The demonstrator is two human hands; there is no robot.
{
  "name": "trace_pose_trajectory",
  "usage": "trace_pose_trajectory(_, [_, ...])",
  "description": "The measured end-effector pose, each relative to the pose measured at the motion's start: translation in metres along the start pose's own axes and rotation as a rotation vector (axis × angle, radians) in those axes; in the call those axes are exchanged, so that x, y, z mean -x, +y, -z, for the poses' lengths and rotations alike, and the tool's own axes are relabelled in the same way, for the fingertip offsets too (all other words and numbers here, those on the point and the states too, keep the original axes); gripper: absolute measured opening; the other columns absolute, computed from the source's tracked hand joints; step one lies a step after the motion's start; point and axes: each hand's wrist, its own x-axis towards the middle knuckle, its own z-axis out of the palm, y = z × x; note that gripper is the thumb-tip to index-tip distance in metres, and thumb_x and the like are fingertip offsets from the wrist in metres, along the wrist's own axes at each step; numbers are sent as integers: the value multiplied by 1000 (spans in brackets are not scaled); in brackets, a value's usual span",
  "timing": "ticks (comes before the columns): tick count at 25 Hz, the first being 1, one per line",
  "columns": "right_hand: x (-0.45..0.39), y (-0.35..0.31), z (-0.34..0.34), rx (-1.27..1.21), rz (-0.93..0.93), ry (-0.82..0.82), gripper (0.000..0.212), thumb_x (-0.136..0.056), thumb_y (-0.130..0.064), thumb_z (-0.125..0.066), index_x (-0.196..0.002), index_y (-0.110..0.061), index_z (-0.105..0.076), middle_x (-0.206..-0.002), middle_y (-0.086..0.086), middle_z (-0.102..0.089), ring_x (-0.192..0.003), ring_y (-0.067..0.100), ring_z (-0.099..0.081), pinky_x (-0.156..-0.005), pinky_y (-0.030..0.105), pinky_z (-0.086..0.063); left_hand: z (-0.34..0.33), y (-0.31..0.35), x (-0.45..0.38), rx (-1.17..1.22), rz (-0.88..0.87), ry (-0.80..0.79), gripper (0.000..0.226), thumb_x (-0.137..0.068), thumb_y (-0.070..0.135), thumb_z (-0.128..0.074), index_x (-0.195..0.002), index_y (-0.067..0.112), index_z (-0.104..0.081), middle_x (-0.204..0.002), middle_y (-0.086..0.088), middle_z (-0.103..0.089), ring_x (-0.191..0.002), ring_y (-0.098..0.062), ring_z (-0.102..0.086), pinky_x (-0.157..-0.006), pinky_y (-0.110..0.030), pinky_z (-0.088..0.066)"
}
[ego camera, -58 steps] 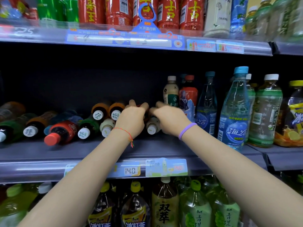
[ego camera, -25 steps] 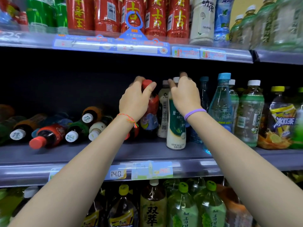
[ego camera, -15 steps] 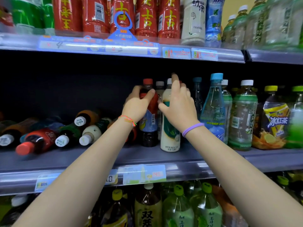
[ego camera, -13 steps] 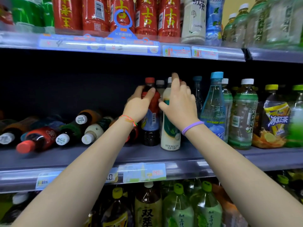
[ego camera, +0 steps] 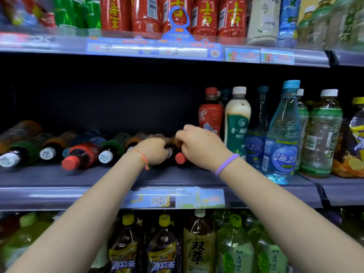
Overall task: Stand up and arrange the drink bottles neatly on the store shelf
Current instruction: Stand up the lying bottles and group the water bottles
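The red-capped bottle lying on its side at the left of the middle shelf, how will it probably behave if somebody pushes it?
The lying red-capped bottle has a round body, so a sideways push would probably roll it against the fallen bottles beside it. It looks full of dark drink, so likely fairly heavy and firm. Its glossy label may be a little slippery.

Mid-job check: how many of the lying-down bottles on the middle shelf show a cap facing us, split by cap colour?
White caps: 3
Red caps: 2
Pale cap half hidden under the left hand, colour unclear: 1
Total: 6
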Motion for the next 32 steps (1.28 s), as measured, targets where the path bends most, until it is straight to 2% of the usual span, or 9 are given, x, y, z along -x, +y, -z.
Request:
trace_pose_trajectory(2, [6,-11,-18,137,-8,-174,25,-94,-14,-47,-118,-16,-55,-117,12,-47,-93,35,-62,-62,37,-32,-4,-1,2,-33,-77,-13,47,-99,32,-46,-146,32,-41,-139,-14,-54,-126,-35,-49,-103,-36,-41])
trace_pose_trajectory(7, [6,-21,-29,226,-66,-194,37,-95,-3,-43,-129,-17,-46,-120,15,-45,-94,35,-61,-62,38,-36,-9,-4,2,-151,-148,53,57,-93,28,-47,-148,37,-33,-136,-7,-51,-126,-33,-43,-105,-45,-39])
trace_pose_trajectory(12, [7,-18,-34,161,-109,-182,39,-91,0,-47,-126,-16,-46,-118,12,-45,-96,35,-60,-62,38,-34,-4,-5,9,-207,-185,176,45,-90,24,-53,-134,33,-49,-129,-3,-55,-126,-31,-42,-101,-44,-37])
trace_pose_trajectory(16, [8,-18,-17,44,-135,56,25,-95,-16,-55,-119,-15,-51,-110,7,-48,-92,32,-59,-61,38,-39,-8,-8,16,-136,-181,219,35,-80,32,-64,-113,26,-54,-120,-3,-57,-118,-30,-44,-97,-42,-35])
trace_pose_trajectory(19, [-5,-18,6,-3,-206,379,31,-95,-33,-59,-117,-12,-54,-107,8,-51,-91,29,-55,-68,39,-44,-9,-4,20,-123,-193,265,53,-74,41,-70,-115,19,-47,-119,-6,-60,-115,-31,-46,-93,-40,-35])
trace_pose_trajectory(22, [-23,-15,16,-188,-310,637,35,-94,-35,-59,-111,-4,-55,-104,13,-51,-94,30,-50,-79,38,-40,-9,-5,19,-77,-187,297,55,-75,46,-69,-115,17,-47,-115,-7,-63,-114,-31,-49,-88,-38,-37])
trace_pose_trajectory(26, [-49,-12,29,-640,-494,646,25,-101,-30,-51,-112,-8,-46,-101,8,-59,-88,24,-55,-74,31,-39,-10,-7,20,-39,-174,331,43,-75,47,-68,-96,23,-39,-107,-5,-63,-109,-29,-52,-86,-38,-37])
trace_pose_trajectory(29, [-61,-9,32,-477,-466,650,25,-101,-22,-46,-120,-8,-50,-115,16,-54,-96,36,-56,-80,43,-46,-8,-3,22,-42,-147,337,45,-75,49,-67,-92,23,-35,-103,-4,-61,-108,-28,-52,-85,-37,-36])
trace_pose_trajectory(32, [-62,-9,20,-149,-459,454,43,-92,-30,-56,-132,-17,-50,-124,15,-46,-104,38,-55,-92,43,-40,-9,1,23,-102,-137,345,50,-75,49,-69,-108,17,-50,-106,-3,-62,-109,-27,-50,-91,-37,-34])
